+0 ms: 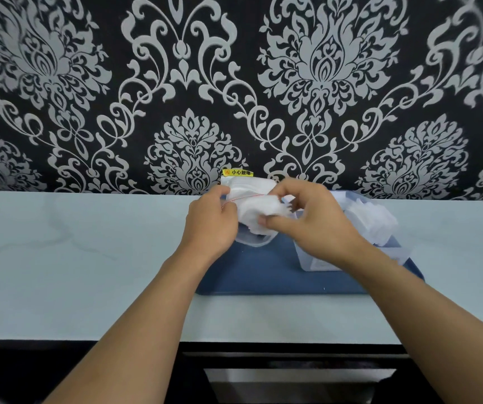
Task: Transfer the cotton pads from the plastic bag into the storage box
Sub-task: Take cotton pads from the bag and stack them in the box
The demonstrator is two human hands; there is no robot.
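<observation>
plastic bag (247, 191) held between both hands above blue tray (263, 266) | left hand (209, 223) grips bag's left edge, fingers curled | right hand (307, 220) pinches cotton pads (256, 209) at bag mouth | storage box (380, 228) just right, pads inside

I see a thin, clear, crinkled plastic bag (247, 189) above the matt blue tray (263, 269). On that tray, soft white cotton pads (370, 220) fill a translucent plastic box (310, 259).
</observation>
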